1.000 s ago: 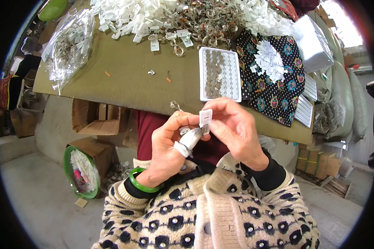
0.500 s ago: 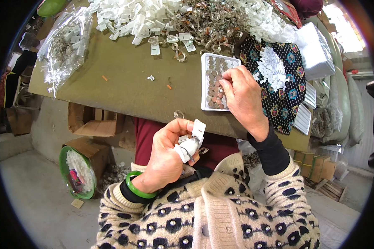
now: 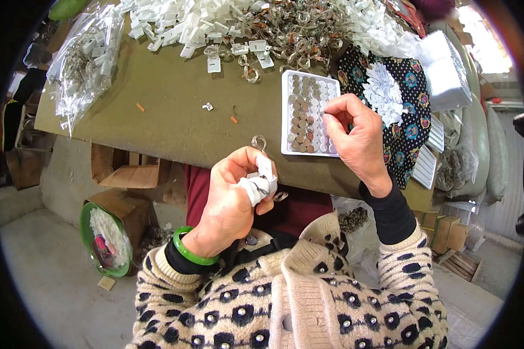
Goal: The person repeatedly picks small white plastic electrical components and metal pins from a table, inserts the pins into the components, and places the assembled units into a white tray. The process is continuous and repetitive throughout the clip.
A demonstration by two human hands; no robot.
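My left hand (image 3: pixel 233 189) is closed around a small white plastic casing (image 3: pixel 265 168), above my lap near the table's front edge. White wrapping (image 3: pixel 254 189) covers part of its thumb and fingers. A loop of thin clear wire (image 3: pixel 259 142) shows just beyond the fingers. Over the right side of a white tray (image 3: pixel 286 125), my right hand (image 3: pixel 358 136) pinches a small button cell (image 3: pixel 324 113), seen nearly edge-on. Rows of round button cells (image 3: pixel 300 110) fill the tray's left part; bare round pockets show on its right.
White plastic casings (image 3: pixel 183 26) and tangled wire coils (image 3: pixel 291 29) lie heaped at the table's back. A clear bag (image 3: pixel 87 70) sits far left. White slips (image 3: pixel 383 93) rest on patterned cloth (image 3: pixel 410 110) beside the tray. A green basin (image 3: pixel 89 232) stands on the floor.
My right hand has drawn slightly right, uncovering more of the tray. My left hand has shifted a little left and up, and the casing now sits lower and more hidden in its fingers.
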